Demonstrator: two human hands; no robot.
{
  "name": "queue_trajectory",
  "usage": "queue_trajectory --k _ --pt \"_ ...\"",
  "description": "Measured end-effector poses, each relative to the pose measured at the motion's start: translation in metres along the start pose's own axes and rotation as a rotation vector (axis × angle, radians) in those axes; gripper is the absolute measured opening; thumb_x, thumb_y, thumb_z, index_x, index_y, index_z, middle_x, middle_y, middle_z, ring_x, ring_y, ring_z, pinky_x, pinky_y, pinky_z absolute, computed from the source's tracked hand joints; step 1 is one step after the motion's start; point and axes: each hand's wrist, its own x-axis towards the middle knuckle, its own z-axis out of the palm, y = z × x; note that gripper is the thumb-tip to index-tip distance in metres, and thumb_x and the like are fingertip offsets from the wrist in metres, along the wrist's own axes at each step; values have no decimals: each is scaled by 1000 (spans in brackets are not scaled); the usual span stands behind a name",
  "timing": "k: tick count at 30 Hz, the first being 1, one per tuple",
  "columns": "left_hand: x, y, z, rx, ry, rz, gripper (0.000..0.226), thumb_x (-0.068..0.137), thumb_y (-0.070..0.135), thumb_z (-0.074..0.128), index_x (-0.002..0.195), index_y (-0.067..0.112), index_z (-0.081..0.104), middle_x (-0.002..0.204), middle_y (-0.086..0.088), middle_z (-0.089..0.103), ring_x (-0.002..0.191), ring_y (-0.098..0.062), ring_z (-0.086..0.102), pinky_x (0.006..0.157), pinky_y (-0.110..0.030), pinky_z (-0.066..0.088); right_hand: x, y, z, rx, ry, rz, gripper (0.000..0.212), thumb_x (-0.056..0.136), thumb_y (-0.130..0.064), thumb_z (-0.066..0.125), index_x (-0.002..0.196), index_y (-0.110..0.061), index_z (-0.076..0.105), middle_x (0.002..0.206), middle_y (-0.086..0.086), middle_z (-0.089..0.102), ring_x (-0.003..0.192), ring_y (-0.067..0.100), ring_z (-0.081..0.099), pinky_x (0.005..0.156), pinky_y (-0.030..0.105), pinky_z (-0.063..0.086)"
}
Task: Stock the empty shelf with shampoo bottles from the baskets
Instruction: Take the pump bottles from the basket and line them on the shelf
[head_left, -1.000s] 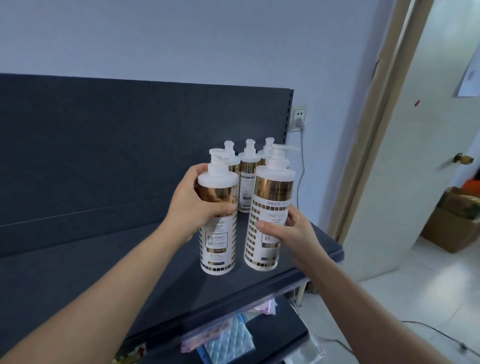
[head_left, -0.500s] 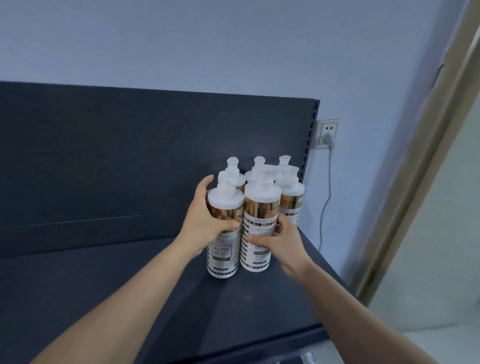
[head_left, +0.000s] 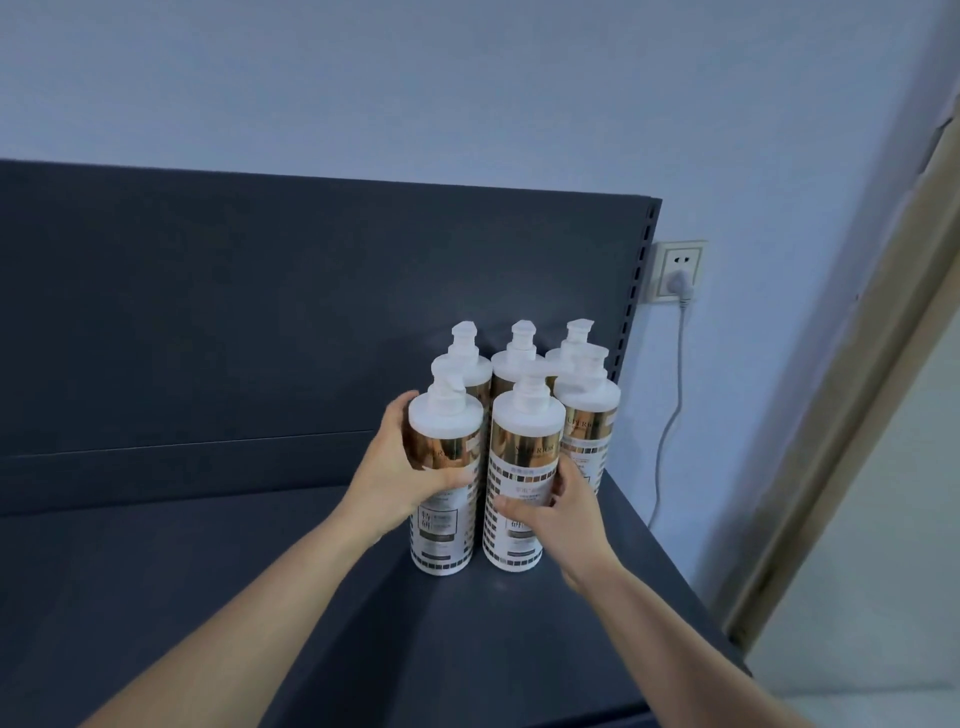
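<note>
From the head view, six shampoo bottles stand bunched at the right end of the dark shelf (head_left: 208, 597). Three make a back row (head_left: 519, 358) against the rear panel. Another stands front right (head_left: 589, 415), and two more stand to its left, each under a hand.

The left hand (head_left: 400, 467) is wrapped around the gold band of the front-left bottle (head_left: 441, 499), fingers curled behind and thumb across the front. The right hand (head_left: 558, 512) is closed on the lower label of the middle-front bottle (head_left: 522, 467), thumb lying over the print. Both bottles look upright with their bases on the shelf, touching or nearly touching each other, so I take this for the setting-down step with release not yet made.

By my reckoning the task is early: one corner is filled, and the long stretch of shelf to the left is bare. The baskets are not in sight, so I cannot tell how many bottles remain in them. A wall socket (head_left: 675, 270) with a plugged cord sits just beyond the shelf's right edge.
</note>
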Motion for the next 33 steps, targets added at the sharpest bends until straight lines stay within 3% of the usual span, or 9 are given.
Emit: queue_trajectory --k 4,7,13,19,29,33 --pt "-8 -17 6 218 36 -34 76 52 34 91 113 33 46 113 13 58 106 -5 57 84 -27 49 -7 -8 -3 -374 57 -86 60 67 -43 84 117 -35 50 115 -20 63 108 4 60 95 37 53" --pt "-7 -18 12 244 76 -27 69 57 31 90 111 31 47 111 13 60 103 -7 57 81 -26 47 -11 -11 -3 -606 106 -113 74 64 -59 79 122 -28 45 122 -12 59 113 14 59 91 37 52" --pt "3 -15 23 227 84 -19 67 60 24 89 112 28 46 111 12 58 103 -9 56 83 -27 46 -8 -10 2 -626 173 -93 69 69 -52 80 119 -23 42 121 -6 62 110 21 63 85 37 54" --pt "12 -20 28 262 113 -19 70 59 29 88 118 24 51 115 6 59 108 -13 57 92 -39 51 -3 -11 2 -723 219 -108 74 69 -58 79 120 -19 42 119 -1 55 105 24 64 83 37 55" --pt "13 -21 27 260 73 2 64 62 27 87 113 31 49 116 8 60 109 -12 57 92 -36 50 2 -3 7 -713 233 -80 49 82 -47 73 102 -21 38 105 -4 63 94 20 65 71 29 47" --pt "12 -20 27 282 40 -3 64 66 28 85 118 27 48 119 8 60 110 -12 57 92 -33 49 -1 -1 8 -737 224 -66 47 83 -48 71 104 -20 39 111 -4 64 98 21 65 70 29 45"
